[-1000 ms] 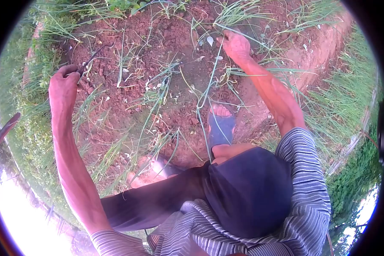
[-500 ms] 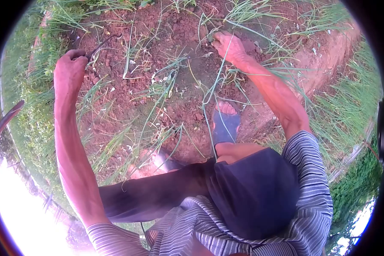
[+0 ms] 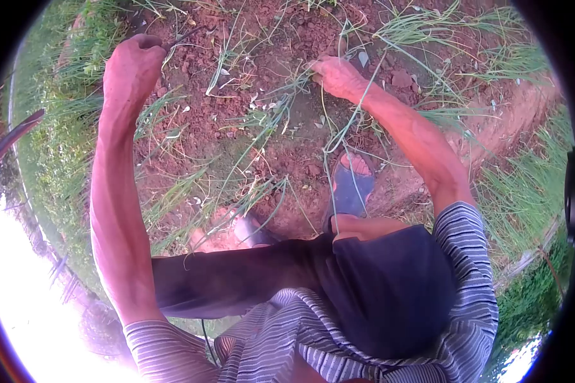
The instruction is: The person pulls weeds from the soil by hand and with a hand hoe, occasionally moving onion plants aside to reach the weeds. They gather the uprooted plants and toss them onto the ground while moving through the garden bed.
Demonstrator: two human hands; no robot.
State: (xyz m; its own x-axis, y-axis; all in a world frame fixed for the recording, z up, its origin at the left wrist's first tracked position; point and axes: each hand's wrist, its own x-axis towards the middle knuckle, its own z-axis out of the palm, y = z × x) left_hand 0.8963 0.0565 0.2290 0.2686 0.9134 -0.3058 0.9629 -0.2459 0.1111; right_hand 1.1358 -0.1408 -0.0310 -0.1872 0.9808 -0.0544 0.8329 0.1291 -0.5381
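My left hand is closed in a fist around a thin dark hand tool with a curved tip. Its handle is hidden in the fist, and the tip reaches right, over the reddish soil. My right hand is low over the soil with its fingers pinched together, pointing left. Long green onion-like leaves meet the fingertips; whether they are in the pinch I cannot make out. Another long leaf stalk crosses in front of my right wrist.
My sandalled foot stands on the soil below my right hand; the other foot is farther left. More onion-like plants grow at the upper right. Dense greenery lines the left side, with grassy leaves along the right.
The view has shifted slightly. My left hand and the tool sit higher and farther right in view. My right hand has moved slightly down and left relative to the plants, still pinched.
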